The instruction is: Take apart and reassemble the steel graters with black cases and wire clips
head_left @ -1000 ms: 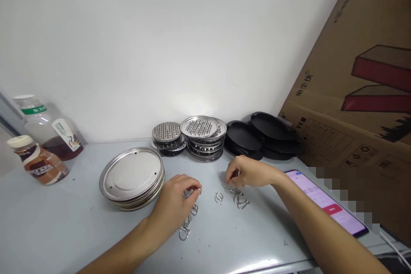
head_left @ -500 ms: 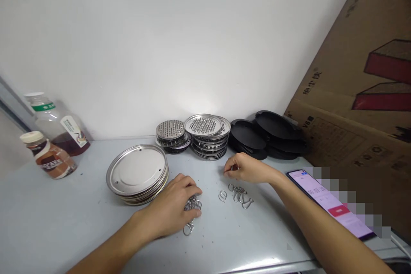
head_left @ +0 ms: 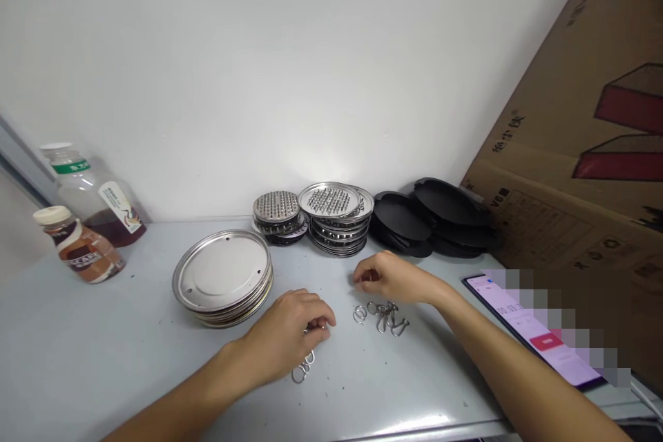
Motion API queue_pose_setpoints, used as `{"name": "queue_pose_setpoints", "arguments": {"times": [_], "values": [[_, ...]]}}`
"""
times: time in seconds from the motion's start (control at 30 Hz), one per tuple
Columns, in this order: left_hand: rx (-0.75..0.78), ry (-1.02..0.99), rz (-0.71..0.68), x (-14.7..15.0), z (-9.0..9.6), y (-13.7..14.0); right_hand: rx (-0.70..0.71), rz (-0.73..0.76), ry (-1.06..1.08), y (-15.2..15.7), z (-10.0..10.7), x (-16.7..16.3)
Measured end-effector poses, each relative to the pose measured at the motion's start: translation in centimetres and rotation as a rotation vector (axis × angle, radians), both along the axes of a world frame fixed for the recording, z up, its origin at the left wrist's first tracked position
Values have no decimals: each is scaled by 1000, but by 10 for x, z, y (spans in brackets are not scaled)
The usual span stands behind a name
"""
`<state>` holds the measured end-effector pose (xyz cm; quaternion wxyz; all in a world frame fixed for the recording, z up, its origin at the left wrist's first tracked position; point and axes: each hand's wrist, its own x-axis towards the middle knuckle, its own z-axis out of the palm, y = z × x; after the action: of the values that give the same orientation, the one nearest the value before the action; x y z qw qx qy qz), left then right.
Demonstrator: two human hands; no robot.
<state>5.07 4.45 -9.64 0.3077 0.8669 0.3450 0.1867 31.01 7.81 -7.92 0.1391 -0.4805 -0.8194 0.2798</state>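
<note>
My left hand (head_left: 296, 331) is curled, thumb and fingers closing round some metal rings that partly show between them. Several more metal rings (head_left: 302, 367) stick out below its palm, joined loop to loop. My right hand (head_left: 396, 280) is held over the table with thumb and fingertips brought together in a pinch; whatever lies between them is hidden. Just below it sit a small double ring (head_left: 359, 315) and a cluster of metal hooks and rings (head_left: 388, 318).
Beside my left hand stands a stack of round metal lids (head_left: 222, 273). Along the wall are stacked grater discs (head_left: 330, 202) and black round trays (head_left: 401, 217). A phone (head_left: 539, 331) and cardboard box (head_left: 570, 186) are at right, two bottles (head_left: 85, 252) at left.
My left hand has shifted slightly right and closed more over the rings, which show less now. My right hand has moved a little left, fingers still pinched.
</note>
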Motion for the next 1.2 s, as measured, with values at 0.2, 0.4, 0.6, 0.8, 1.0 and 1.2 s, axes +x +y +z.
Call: {"name": "queue_pose_setpoints", "arguments": {"times": [0.2,0.4,0.6,0.8,1.0,1.2], "values": [[-411,-413,174,2,18,-1,-268,23,424,-13,6,-21],[-619,-658,253,-2,19,7,-546,129,872,-34,-4,-59],[-601,-721,282,0,18,4,-259,-78,872,-41,-19,-71],[-599,-752,316,-1,18,5,243,-56,569,-45,-10,-66],[-605,-703,307,-1,19,6,173,-76,655,-43,-5,-63],[-351,-582,369,3,18,1,-460,-110,1050,-34,0,-60]]}}
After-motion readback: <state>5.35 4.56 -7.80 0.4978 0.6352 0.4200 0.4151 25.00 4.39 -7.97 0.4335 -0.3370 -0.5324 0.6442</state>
